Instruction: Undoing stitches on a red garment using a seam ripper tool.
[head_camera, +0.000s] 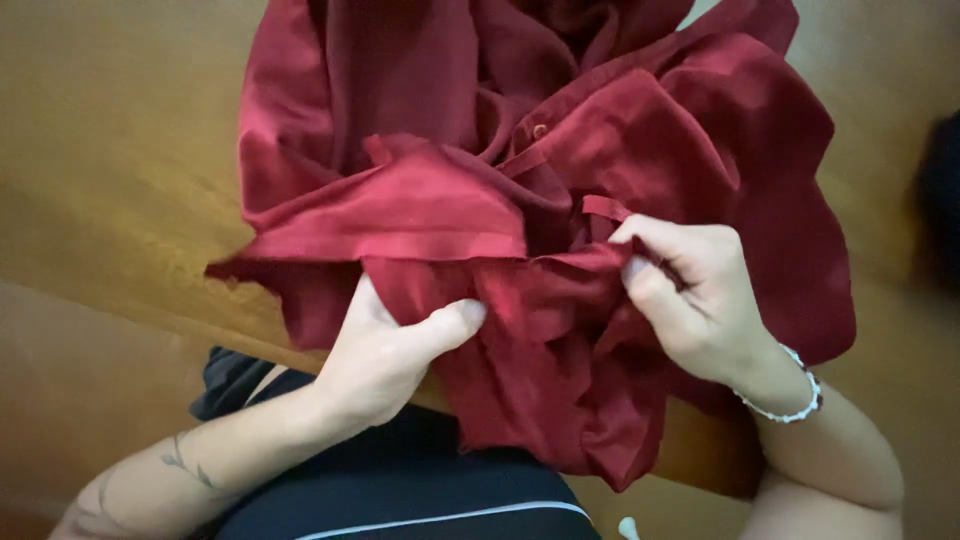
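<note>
A dark red shirt (420, 120) lies crumpled on a wooden table (110, 170), its lower part hanging over the near edge toward my lap. My left hand (385, 350) grips a fold of the red cloth from below, thumb pressed on top. My right hand (690, 295) is closed on another bunch of the same fabric, just right of the left hand. A small button (540, 130) shows on the shirt's front placket near the middle. A beaded bracelet (795, 400) circles my right wrist.
The table's near edge (140, 315) runs diagonally from the left toward my lap. Dark shorts (420, 490) with a pale stripe cover my legs below. A dark shape (945, 200) sits at the right border.
</note>
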